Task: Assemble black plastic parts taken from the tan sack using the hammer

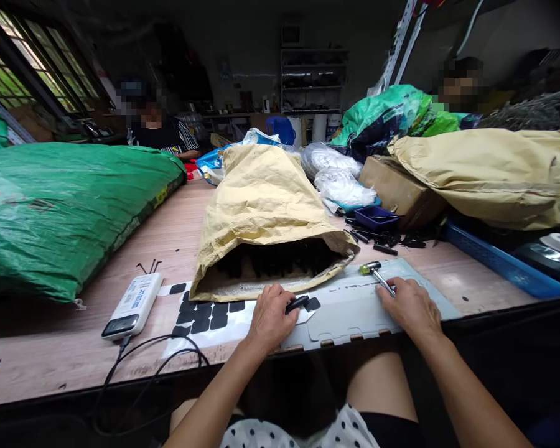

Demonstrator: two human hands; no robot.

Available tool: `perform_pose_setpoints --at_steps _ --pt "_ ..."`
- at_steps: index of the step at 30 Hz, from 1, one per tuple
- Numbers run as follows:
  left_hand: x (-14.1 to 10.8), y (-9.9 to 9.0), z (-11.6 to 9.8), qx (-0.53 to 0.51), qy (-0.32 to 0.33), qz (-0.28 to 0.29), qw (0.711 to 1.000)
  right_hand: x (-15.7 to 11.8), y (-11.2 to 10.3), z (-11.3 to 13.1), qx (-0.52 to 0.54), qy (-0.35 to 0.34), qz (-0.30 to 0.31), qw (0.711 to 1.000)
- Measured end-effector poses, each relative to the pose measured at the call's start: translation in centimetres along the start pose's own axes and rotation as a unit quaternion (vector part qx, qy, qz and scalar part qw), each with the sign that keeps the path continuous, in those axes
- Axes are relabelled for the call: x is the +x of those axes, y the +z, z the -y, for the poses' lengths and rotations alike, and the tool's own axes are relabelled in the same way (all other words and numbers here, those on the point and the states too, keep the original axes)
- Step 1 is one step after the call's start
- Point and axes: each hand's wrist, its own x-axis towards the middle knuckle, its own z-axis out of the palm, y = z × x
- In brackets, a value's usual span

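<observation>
My left hand is closed around a small black cylindrical part, held low over the table's front edge. Right beside that part lies a black rounded-square patch on a scrap of white sheet. My right hand grips the metal handle of a small hammer, whose yellowish-tipped head points away to the left. Under the hammer is a grey flattened board. A beige sack lies with its mouth towards me, dark pieces inside. To the left, more black patches sit in rows on white backing.
A white power bank with a black cable lies at the left, near a large green sack. Loose black parts, a small blue tray and a larger blue tray are at the right. A co-worker sits across.
</observation>
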Motion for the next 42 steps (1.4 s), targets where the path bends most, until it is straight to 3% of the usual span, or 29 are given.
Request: perform_pose_setpoints --at_steps 3,8,9,11,13,16,20,25,28,32,37,42 --pt "-0.2 1.3 0.5 -0.033 0.015 -0.028 0.999 0.5 1.4 -1.4 0.017 -0.023 0.007 1.000" --pt "-0.4 1.7 1.0 -0.064 0.017 -0.041 0.997 -1.2 0.3 0.1 0.172 -0.023 -0.092 0.981" --pt "-0.4 1.7 1.0 -0.068 0.017 -0.039 0.997 -2.0 -0.3 1.0 0.229 -0.019 -0.087 0.969" --pt "-0.3 1.5 1.0 -0.075 0.014 -0.037 0.996 -3.8 -1.4 3.0 0.337 -0.037 -0.016 0.940" --pt "-0.2 1.5 1.1 -0.083 0.007 -0.033 0.996 -5.7 -1.9 5.1 0.379 -0.080 0.022 0.922" --pt "-0.1 1.5 1.1 -0.092 -0.004 -0.020 0.996 -7.8 -1.8 7.4 0.344 -0.157 0.024 0.925" --pt "-0.1 1.6 1.2 -0.094 -0.014 -0.013 0.995 -9.2 -1.1 8.6 0.307 -0.221 0.008 0.926" --pt "-0.1 1.8 1.4 -0.092 -0.007 -0.013 0.996 -10.0 -0.7 9.0 0.254 -0.251 -0.047 0.933" --pt "0.0 1.8 1.5 -0.090 -0.004 -0.013 0.996 -10.1 -0.5 9.2 0.214 -0.261 -0.048 0.940" --pt "0.1 1.6 1.5 -0.089 -0.003 -0.004 0.996 -10.1 -0.8 9.7 0.245 -0.260 -0.063 0.932" --pt "0.0 1.4 1.3 -0.076 0.001 -0.003 0.997 -10.8 -0.5 10.5 0.221 -0.316 -0.050 0.921" --pt "-0.1 1.6 1.3 -0.094 -0.001 -0.014 0.995 -10.2 -0.4 9.7 0.219 -0.264 -0.065 0.937"
